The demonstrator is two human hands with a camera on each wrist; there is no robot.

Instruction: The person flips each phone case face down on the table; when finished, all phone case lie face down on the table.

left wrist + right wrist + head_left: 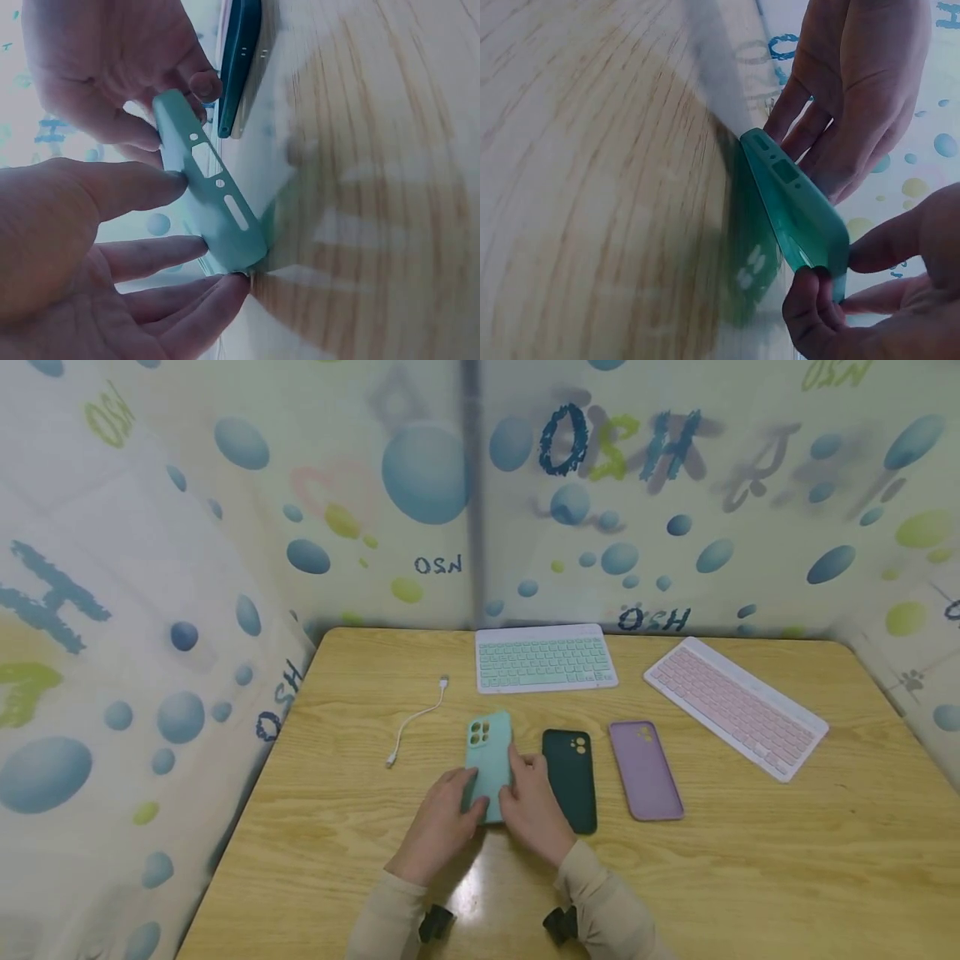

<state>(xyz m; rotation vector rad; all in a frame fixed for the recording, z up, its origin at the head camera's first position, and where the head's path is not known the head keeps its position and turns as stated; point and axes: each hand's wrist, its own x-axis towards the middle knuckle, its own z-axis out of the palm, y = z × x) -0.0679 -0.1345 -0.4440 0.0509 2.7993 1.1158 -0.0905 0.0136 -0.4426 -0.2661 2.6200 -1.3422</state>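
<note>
Both hands hold a mint-green phone case (491,768), its back and camera cutouts facing up in the head view. My left hand (441,818) grips its left edge, with the thumb on the back and fingers along the side. Opposite, my right hand (534,806) pinches the right edge, one finger curled under the rim in the right wrist view. There the case (799,184) is tilted, its right side raised off the table and its hollow inside showing. The bottom end with port cutouts faces the left wrist camera. A dark green phone case (572,785) lies beside the right hand.
A purple phone case (647,772) lies further right on the wooden table (750,877). Behind are a keyboard with mint keys (546,662) and one with pink keys (735,706). A short white cable (412,718) lies to the left. Patterned walls (360,510) enclose the table.
</note>
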